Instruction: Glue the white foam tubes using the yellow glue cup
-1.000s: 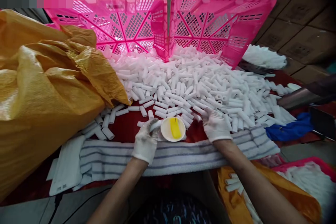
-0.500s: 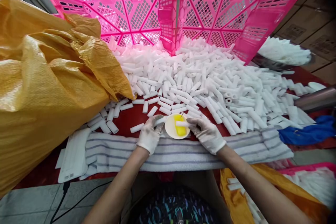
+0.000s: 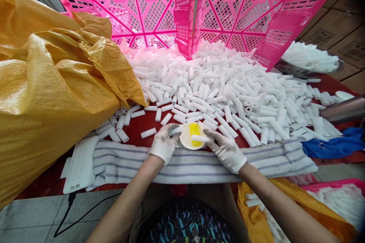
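A big heap of short white tubes (image 3: pixel 222 87) covers the red table. In front of it stands a small white dish (image 3: pixel 186 140) with yellow paste in it. My left hand (image 3: pixel 163 145), in a soiled white glove, holds one white tube at the dish's left rim. In its own white glove, my right hand (image 3: pixel 226 150) pinches another white tube (image 3: pixel 198 138) and lays its end over the yellow paste. Both hands rest on a striped towel (image 3: pixel 182 165) along the table's near edge.
A bulging yellow woven sack (image 3: pixel 48 91) fills the left side. Two pink plastic crates (image 3: pixel 171 11) lean upright behind the heap. A blue cloth (image 3: pixel 336 144) and a metal cylinder (image 3: pixel 342 109) lie at right. A pink crate (image 3: pixel 339 197) with white tubes sits low right.
My right hand picked a tube from the heap and brought it left over the dish. The left hand kept its tube by the rim. The view tipped slightly downward.
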A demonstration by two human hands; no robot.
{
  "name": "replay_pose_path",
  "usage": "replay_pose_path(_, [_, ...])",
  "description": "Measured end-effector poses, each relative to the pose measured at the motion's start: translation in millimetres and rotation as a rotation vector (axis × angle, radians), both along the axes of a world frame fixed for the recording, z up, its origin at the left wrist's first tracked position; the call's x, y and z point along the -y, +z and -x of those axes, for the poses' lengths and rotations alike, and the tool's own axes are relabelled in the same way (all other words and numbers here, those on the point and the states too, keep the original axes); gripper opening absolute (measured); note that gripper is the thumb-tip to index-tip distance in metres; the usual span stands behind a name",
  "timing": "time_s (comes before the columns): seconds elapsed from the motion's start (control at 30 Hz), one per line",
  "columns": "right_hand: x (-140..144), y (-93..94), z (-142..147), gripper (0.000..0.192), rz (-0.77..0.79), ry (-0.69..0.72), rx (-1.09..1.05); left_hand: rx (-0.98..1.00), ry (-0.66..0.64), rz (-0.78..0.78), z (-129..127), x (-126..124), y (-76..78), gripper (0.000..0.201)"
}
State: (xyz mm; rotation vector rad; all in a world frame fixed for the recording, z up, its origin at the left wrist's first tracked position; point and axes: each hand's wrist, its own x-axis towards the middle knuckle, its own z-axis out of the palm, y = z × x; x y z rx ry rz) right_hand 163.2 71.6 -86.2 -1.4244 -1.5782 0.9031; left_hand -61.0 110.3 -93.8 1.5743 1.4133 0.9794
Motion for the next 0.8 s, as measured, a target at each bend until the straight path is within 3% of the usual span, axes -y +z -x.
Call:
replay_pose_path(0.07, [2.6,-0.8,2.4,0.03,0.017,-0.026,0.009,-0.013,0.012,-0.003,-0.8,0.1,1.1,0.03])
replay_pose_path(0.23, [5.5,-5.7,8.0,0.017,-0.182,0.002,-0.066,-0.017,0.013,-0.02,-2.2,1.9,5.2,0.029])
replay_pose_path(0.37, [6.7,-4.5,6.7,0.028,-0.066,-0.021,0.004,0.001,0.014,-0.008,-3.0,2.2,5.4,0.03])
replay_pose_path(0.47, [8.6,-1.7,7.7,0.024,-0.039,0.007,-0.055,0.0,0.025,0.005,-3.0,1.6,7.3,0.03])
replay_pose_path(0.6, [15.1,9.5,8.0,0.03,0.043,-0.067,-0.191,0.051,0.113,0.042,1.5,8.5,23.6,0.031])
replay_pose_path(0.8, [20.4,28.4,-1.9,0.043,0.229,-0.234,-0.351,0.383,-0.093,0.339,6.8,35.4,55.0,0.047])
